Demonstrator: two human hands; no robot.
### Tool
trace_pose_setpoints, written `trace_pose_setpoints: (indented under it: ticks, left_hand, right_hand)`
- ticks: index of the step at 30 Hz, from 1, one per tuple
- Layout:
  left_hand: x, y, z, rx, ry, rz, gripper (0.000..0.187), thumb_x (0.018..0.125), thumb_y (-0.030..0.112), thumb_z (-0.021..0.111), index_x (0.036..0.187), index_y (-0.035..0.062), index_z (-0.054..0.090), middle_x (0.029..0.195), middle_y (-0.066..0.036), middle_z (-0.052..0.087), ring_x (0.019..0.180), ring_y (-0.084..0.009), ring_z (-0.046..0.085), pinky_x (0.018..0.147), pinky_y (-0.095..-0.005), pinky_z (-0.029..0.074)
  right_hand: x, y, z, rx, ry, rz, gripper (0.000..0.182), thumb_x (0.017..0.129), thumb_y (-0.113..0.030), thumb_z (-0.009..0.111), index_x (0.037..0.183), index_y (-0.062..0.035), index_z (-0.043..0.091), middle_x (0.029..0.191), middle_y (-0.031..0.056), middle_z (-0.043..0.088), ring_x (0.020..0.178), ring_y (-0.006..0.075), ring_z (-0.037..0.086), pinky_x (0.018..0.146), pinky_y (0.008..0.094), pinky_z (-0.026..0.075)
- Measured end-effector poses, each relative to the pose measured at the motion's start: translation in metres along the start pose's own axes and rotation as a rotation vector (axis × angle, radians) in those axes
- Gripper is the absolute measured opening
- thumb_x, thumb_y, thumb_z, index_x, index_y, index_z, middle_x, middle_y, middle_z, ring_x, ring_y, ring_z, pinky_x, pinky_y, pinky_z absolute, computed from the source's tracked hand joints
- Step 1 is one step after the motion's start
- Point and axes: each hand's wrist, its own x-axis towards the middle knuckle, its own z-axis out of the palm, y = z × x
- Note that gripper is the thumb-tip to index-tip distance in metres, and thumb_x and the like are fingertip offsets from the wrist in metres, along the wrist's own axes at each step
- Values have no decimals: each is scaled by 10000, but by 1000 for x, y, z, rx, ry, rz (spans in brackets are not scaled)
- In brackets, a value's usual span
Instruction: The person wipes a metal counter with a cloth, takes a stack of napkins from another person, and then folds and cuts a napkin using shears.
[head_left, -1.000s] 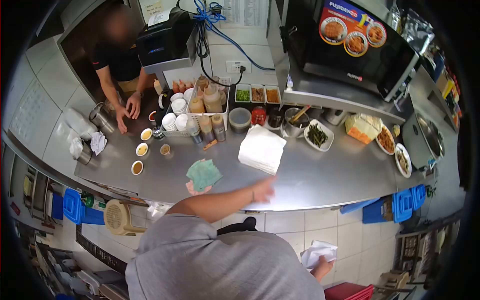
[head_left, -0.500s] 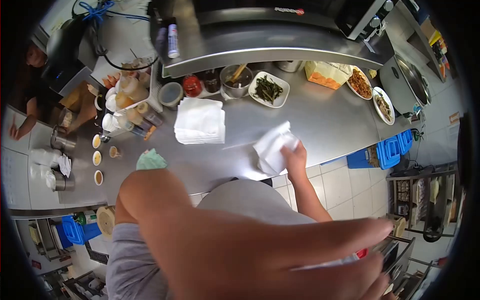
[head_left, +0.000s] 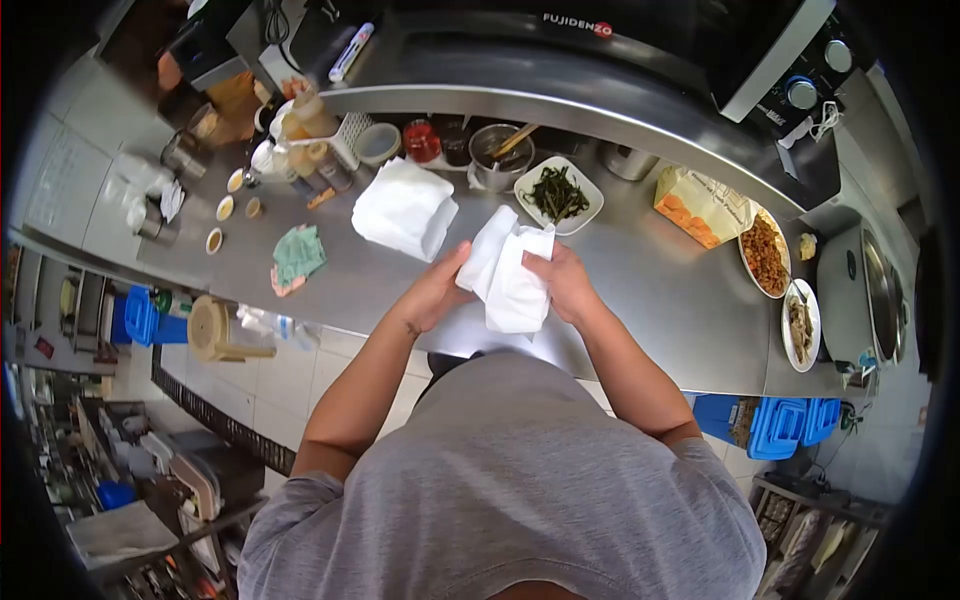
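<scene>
White paper napkins (head_left: 515, 285), loosely folded, are held up over the front of the counter between my two hands. My left hand (head_left: 438, 290) grips their left edge, its fingertips partly hidden behind the paper. From the other side my right hand (head_left: 567, 283) pinches them, thumb on top. A thick stack of white napkins (head_left: 402, 208) lies on the counter just beyond my left hand. Behind the held napkins is a square white dish (head_left: 590, 205) of dark green vegetables.
A green cloth (head_left: 298, 258) and small sauce cups (head_left: 214, 240) lie on the steel counter (head_left: 660, 310) at left. Sauce bottles, jars and a metal pot (head_left: 490, 180) line the back under a shelf. Food dishes (head_left: 800, 325) and a large pot (head_left: 850, 290) stand right.
My left arm, which crossed close before the camera, has come down to the napkins. My right hand has brought them left and the view has shifted.
</scene>
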Motion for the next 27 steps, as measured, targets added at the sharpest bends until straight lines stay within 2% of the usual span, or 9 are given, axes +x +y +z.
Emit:
trace_pose_setpoints:
  ticks: [11,15,16,17,18,19,21,23,27]
  left_hand:
    - [22,-82,-47,235,385,167,171,875,230,660,824,78,600,759,-7,616,652,-98,562,616,-245,442]
    - [33,-95,-57,337,522,275,404,825,231,707,1094,-31,556,1064,-136,618,996,-205,600,856,-315,481]
    - [29,-92,-43,343,516,270,404,825,231,707,1094,-31,556,1064,-136,618,996,-205,600,856,-315,481]
    - [25,-89,-29,823,619,617,486,790,227,728,1164,-12,530,1161,-157,574,1126,-255,522,966,-385,396]
    - [22,-87,-17,1306,690,970,580,755,224,749,1234,7,505,1258,-177,530,1257,-306,444,1076,-456,311]
    - [21,-89,-15,1310,685,970,580,755,224,749,1234,7,505,1258,-177,530,1257,-306,444,1076,-456,311]
    - [17,-92,-12,1876,234,708,590,710,228,760,1246,111,543,1353,-143,469,1368,-343,278,1114,-585,123]
    - [42,-114,-50,1976,140,741,473,710,234,758,1151,166,602,1263,-67,548,1306,-308,384,1080,-661,84]
    - [57,-106,-45,1842,104,636,325,727,238,746,988,104,606,1068,-30,607,1144,-256,516,1104,-600,128]
  right_hand:
    - [-32,20,-145,-61,401,76,452,876,-91,634,1280,20,464,1096,127,627,926,228,637,833,332,518]
    - [-25,15,-159,-176,637,-294,511,887,-148,627,1316,19,407,1244,156,536,1140,263,535,993,405,411]
    - [-20,18,-148,-420,914,-415,579,841,-179,671,1315,20,404,1313,187,472,1253,303,422,1055,420,322]
    - [-25,19,-143,-414,922,-412,579,841,-179,671,1315,20,404,1313,187,472,1253,303,422,1055,420,322]
    - [-37,9,-130,-777,849,-613,626,809,-184,693,1326,11,400,1333,199,453,1268,330,401,1061,420,312]
    - [-45,6,-119,-1140,744,-808,674,776,-189,716,1337,3,395,1352,211,433,1283,357,381,1067,419,303]
    - [-47,33,-103,-1125,124,-696,740,717,-209,751,1348,-42,401,1385,200,394,1300,385,342,1082,447,278]
    - [-44,50,-78,-1324,-185,-679,708,712,-230,761,1323,-73,440,1382,182,398,1289,379,359,1075,478,280]
    - [-30,71,-66,-1444,-266,-695,689,707,-230,767,1306,-88,458,1394,163,380,1306,372,335,1067,483,287]
